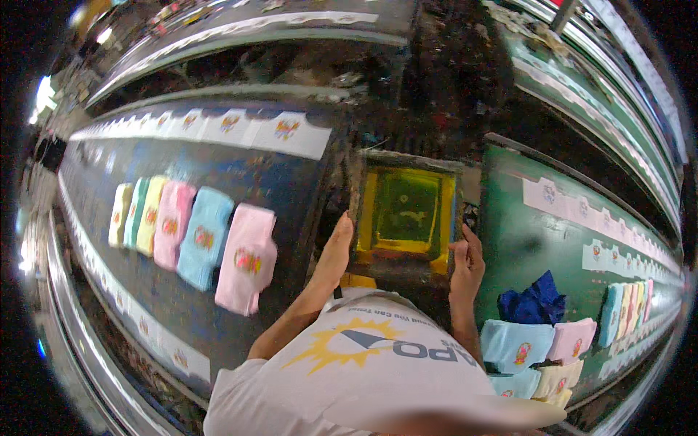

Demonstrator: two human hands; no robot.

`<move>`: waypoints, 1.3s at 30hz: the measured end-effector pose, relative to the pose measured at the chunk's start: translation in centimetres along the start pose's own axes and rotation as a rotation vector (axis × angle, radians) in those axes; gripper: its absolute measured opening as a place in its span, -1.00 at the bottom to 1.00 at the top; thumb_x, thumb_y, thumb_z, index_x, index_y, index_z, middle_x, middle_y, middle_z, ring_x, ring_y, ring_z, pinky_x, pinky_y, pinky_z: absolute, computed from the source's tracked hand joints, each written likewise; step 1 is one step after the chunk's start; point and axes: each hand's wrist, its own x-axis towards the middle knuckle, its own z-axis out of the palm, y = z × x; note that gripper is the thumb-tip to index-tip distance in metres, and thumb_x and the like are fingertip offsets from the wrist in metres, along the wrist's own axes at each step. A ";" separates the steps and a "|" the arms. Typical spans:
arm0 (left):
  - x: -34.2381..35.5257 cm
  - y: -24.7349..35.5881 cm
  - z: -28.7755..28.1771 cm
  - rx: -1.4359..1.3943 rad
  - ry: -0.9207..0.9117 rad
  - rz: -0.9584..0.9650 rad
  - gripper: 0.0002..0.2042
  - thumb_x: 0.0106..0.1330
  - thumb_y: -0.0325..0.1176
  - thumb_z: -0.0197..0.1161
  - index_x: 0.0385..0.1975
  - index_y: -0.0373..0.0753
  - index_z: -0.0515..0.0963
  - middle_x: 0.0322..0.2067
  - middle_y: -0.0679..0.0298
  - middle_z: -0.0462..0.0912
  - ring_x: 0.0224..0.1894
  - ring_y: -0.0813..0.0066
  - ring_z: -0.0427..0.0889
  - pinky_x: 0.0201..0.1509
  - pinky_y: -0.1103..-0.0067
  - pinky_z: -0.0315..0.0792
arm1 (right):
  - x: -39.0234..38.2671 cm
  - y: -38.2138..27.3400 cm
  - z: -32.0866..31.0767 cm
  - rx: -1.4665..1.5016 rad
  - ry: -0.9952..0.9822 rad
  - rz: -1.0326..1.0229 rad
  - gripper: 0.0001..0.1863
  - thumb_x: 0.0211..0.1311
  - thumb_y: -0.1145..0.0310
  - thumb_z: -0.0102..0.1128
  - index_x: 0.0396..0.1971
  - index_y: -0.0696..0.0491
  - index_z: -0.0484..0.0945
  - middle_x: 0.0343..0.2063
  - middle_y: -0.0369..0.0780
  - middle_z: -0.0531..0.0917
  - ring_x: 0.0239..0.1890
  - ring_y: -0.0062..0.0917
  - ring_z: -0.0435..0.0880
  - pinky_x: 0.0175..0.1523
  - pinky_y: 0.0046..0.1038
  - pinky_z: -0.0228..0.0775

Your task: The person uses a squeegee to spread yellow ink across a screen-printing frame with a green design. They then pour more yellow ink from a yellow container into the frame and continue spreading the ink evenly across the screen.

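Between two tables point(298, 192) point(520, 240), two hands point(339, 243) point(467, 260) hold one framed yellow screen point(405, 207).

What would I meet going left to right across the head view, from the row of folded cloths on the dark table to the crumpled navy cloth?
Row of folded cloths, left hand, yellow framed screen, right hand, crumpled navy cloth.

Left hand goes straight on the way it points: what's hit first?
Likely the frame, at its left side; the left hand lies right at that edge. Contact and depth are unclear.
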 end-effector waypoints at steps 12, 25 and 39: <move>24.4 10.5 -1.0 0.247 -0.100 0.002 -0.13 0.66 0.26 -0.07 0.69 -0.27 -0.12 0.69 0.01 -0.12 0.72 0.15 -0.14 0.73 0.33 -0.19 | 22.4 -4.2 10.4 -0.265 -0.005 -0.242 -0.66 0.59 0.22 0.26 -0.27 0.18 0.80 0.40 -0.07 0.51 0.37 -0.36 0.48 0.39 -0.39 0.27; 48.9 14.8 9.2 0.403 0.008 -0.065 -0.05 0.63 0.33 -0.08 0.70 -0.21 -0.28 0.71 -0.01 -0.31 0.73 0.08 -0.28 0.73 0.25 -0.19 | 55.5 -2.5 14.0 -0.061 -0.119 -0.276 -0.76 0.54 0.30 0.33 -0.25 0.17 0.79 0.40 -0.15 0.52 0.38 -0.31 0.52 0.39 -0.29 0.40; 74.9 19.6 20.1 0.351 -0.086 -0.186 0.02 0.58 0.35 0.01 0.69 -0.27 -0.30 0.71 0.00 -0.33 0.73 0.15 -0.29 0.73 0.27 -0.30 | 81.3 -6.0 13.4 0.145 -0.035 -0.075 -0.80 0.53 0.34 0.34 -0.14 0.19 0.78 0.39 -0.15 0.50 0.40 -0.38 0.49 0.33 -0.35 0.47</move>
